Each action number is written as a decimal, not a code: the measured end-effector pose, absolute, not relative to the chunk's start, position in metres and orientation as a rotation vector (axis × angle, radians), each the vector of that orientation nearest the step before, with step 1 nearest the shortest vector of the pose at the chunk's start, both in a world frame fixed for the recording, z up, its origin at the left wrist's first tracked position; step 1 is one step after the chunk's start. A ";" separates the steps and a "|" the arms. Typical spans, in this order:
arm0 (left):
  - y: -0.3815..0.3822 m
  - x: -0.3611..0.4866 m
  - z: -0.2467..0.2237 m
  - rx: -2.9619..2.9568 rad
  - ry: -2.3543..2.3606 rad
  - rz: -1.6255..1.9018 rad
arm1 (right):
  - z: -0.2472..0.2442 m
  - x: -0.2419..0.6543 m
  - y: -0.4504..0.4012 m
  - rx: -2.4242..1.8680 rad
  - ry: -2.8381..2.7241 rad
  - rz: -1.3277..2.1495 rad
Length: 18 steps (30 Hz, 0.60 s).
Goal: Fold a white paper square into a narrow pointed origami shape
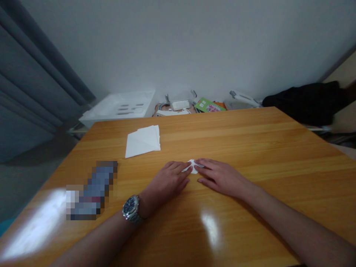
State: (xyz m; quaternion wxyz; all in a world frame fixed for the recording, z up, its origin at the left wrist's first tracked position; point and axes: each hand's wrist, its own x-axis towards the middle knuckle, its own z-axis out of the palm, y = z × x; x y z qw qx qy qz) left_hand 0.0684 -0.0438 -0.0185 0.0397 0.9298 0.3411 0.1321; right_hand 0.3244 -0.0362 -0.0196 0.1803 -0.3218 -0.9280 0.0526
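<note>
A small folded piece of white paper (193, 170) lies flat on the wooden table (250, 141), between my two hands. From the left, my left hand (174, 178) rests its outstretched fingertips on the paper's edge; a metal watch (130, 207) is on that wrist. On the opposite side, my right hand (219, 176) has its fingers spread, with the upper ones touching the paper and the lower ones on the tabletop. Fingertips cover parts of the paper, so its full shape is hidden.
A stack of white paper sheets (143, 141) lies at the back left of the table. A blurred-out flat dark object (96, 191) is at the left. Beyond the far edge are a white tray (122, 104), a green booklet (210, 105) and black cloth (303, 102).
</note>
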 end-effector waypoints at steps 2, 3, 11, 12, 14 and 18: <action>-0.041 0.065 -0.017 2.853 1.022 0.358 | -0.019 0.325 -0.037 -0.915 -2.645 0.151; -0.040 0.063 -0.016 2.845 0.994 0.346 | -0.018 0.326 -0.037 -0.919 -2.656 0.151; -0.029 0.035 0.002 2.808 0.795 0.335 | -0.019 0.331 -0.037 -0.944 -2.661 0.216; -0.029 0.035 0.002 2.820 0.799 0.345 | -0.019 0.331 -0.037 -0.941 -2.667 0.222; -0.031 0.036 0.001 2.832 0.810 0.372 | -0.018 0.331 -0.037 -0.938 -2.684 0.229; -0.033 0.045 -0.001 2.839 0.902 0.365 | -0.016 0.331 -0.038 -0.952 -2.735 0.227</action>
